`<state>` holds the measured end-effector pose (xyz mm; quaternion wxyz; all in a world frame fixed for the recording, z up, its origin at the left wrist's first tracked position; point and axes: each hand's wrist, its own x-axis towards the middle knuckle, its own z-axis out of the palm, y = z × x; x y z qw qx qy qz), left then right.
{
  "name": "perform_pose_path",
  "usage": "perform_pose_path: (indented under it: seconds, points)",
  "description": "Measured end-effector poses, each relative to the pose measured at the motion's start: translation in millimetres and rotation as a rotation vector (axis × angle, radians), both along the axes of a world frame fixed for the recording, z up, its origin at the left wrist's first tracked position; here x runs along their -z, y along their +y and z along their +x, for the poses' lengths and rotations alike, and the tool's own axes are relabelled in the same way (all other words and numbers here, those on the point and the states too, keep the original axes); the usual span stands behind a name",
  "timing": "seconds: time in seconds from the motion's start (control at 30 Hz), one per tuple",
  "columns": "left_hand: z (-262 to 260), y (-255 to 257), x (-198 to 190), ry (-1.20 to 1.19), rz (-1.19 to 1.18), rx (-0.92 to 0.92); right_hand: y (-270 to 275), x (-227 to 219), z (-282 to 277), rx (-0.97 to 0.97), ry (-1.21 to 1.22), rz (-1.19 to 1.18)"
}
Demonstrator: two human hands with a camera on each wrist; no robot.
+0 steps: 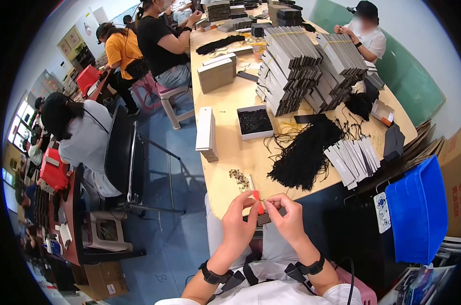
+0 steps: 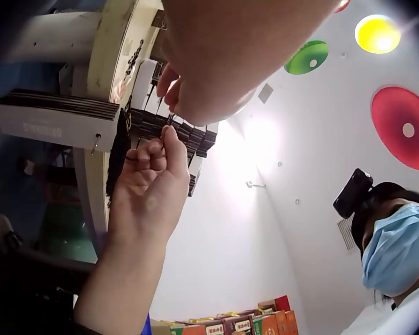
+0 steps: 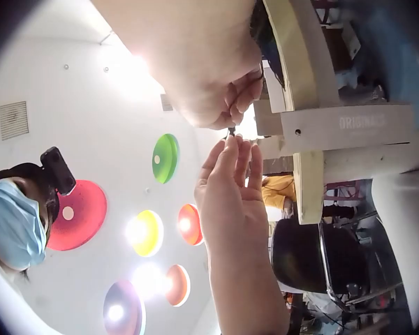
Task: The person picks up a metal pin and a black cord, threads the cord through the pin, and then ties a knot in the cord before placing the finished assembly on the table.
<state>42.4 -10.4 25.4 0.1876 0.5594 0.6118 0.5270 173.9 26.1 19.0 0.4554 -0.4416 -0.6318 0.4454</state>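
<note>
A small red tag [image 1: 259,202] is pinched between the left hand [image 1: 238,223] and the right hand [image 1: 288,219], held just off the near edge of the table [image 1: 225,109], above the lap. Fingertips of both hands are pressed together on the tag, the thumbs and forefingers closed around it; a thin dark bit, perhaps a cord end, shows at the fingertips in the right wrist view, too small to be sure. A dark stack of cards [image 1: 263,218] is tucked beneath the hands. To do this well, the tag should probably be kept steady by one hand while the fine work is done by the other, with the grip kept light. A heap of black cords [image 1: 304,152] lies near on the table.
</note>
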Motion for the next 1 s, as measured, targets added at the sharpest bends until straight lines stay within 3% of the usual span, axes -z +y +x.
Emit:
perform_pose_path:
  seconds: [0.27, 0.37, 0.43, 0.63, 0.83, 0.9, 0.97, 1.0]
  points:
    - [0, -3, 6, 0.041, 0.009, 0.016, 1, 7, 1, -0.018, 0.075, -0.115]
    - [1, -4, 4, -0.086, -0.044, 0.021, 2, 11, 5, -0.055, 0.126, -0.178]
    - [2, -4, 4, -0.312, -0.114, 0.051, 2, 10, 6, -0.081, 0.167, -0.228]
    - [1, -5, 16, -0.434, -0.112, 0.103, 1, 12, 8, -0.156, 0.153, -0.192]
    - [-4, -2, 11, -0.3, -0.058, 0.041, 3, 4, 13, -0.188, 0.191, -0.247]
    - [-12, 1, 11, -0.284, -0.042, 0.006, 7, -4, 29, -0.265, 0.444, -0.333]
    - [-22, 3, 9, -0.242, 0.005, -0.077, 14, -3, 51, -0.339, 0.529, -0.301]
    - [-34, 4, 8, -0.215, -0.005, -0.148, 17, -5, 58, -0.387, 0.699, -0.232]
